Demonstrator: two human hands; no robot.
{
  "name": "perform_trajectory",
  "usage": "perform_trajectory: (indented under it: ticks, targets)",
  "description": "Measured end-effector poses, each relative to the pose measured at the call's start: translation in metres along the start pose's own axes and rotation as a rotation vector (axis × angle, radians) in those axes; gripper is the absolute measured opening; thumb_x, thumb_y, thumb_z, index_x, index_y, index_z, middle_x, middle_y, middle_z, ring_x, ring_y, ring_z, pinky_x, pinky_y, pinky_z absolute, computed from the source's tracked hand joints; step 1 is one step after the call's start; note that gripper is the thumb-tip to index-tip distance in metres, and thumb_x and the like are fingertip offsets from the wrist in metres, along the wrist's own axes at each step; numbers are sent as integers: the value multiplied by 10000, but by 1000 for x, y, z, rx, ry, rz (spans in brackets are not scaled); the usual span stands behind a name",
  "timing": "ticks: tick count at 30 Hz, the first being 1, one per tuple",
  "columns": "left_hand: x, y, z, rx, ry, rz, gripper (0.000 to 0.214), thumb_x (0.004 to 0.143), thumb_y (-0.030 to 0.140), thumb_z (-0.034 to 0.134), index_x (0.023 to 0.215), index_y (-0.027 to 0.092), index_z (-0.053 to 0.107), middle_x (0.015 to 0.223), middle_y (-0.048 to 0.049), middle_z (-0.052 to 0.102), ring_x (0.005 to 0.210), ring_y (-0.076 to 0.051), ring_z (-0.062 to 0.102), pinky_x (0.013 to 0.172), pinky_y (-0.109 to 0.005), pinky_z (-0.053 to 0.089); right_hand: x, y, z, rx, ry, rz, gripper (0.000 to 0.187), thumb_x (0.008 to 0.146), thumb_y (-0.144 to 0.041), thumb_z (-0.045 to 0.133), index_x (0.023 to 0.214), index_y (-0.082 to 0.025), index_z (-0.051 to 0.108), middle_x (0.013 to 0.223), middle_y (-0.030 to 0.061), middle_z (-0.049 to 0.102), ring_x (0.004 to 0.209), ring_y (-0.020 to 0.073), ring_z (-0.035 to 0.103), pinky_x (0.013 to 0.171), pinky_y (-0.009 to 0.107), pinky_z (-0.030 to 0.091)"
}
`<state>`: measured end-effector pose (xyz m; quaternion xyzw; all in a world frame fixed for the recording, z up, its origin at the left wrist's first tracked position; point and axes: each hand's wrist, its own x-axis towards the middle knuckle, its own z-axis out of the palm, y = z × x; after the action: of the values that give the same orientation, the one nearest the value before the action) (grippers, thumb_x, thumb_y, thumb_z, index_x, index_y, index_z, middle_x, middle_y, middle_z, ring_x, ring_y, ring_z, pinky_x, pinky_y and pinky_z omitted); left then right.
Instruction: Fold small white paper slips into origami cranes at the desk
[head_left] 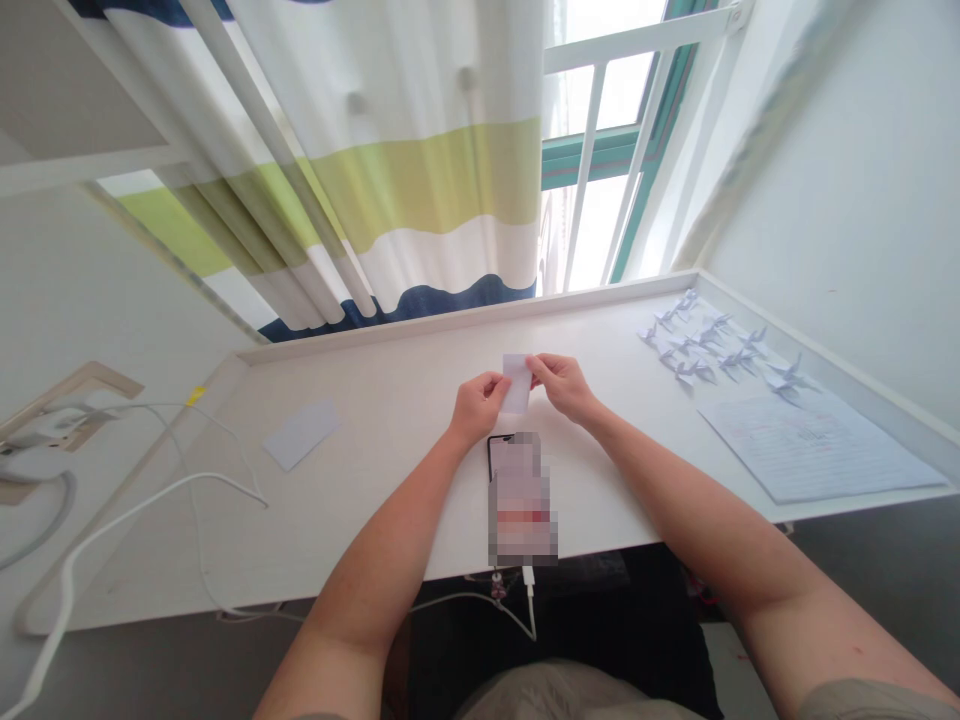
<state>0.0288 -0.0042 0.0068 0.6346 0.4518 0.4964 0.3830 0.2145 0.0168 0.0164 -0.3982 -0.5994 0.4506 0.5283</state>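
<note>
A striped curtain (442,180), window (626,143) and desk (397,400) suggest a home.

From my end I can make out a loose greyish-beige fabric top (592,690), softly rounded at the bottom of my view. The matching right short sleeve (862,700) shows as a wide band around the upper arm, the left short sleeve (315,716) only as a sliver. I see bare forearms (401,535), thickening toward the elbows, and a bare left hand (478,410) and right hand (564,385) with slim, rounded fingers (551,365).
</note>
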Motion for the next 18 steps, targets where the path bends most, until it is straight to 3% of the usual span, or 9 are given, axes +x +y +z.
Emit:
perform_trajectory:
  ticks: [7, 11, 18]
  targets:
    - [4, -3, -1, -41, 29, -16, 411, 886, 580, 730, 798, 179, 717, 642, -8, 661, 596, -147, 576, 587, -278, 448, -3, -4, 4, 2, -69, 56, 618, 685, -804, 817, 654, -203, 676, 651, 37, 684, 625, 177, 622, 661, 352, 558]
    - [4, -1, -1, -66, 46, -17, 403, 884, 577, 734, 796, 185, 700, 652, -7, 662, 601, -145, 578, 591, -279, 449, -3, -1, 5, -12, -57, 41, 606, 719, -799, 792, 679, -203, 686, 657, 36, 688, 632, 176, 623, 657, 340, 547]
    - [5, 2, -3, -77, 98, -7, 417, 867, 602, 740, 816, 190, 709, 690, -23, 700, 614, -157, 616, 618, -296, 504, -5, 1, 6, -48, -217, 96, 643, 782, -828, 713, 703, -190, 717, 693, 56, 722, 639, 189, 661, 667, 342, 568]
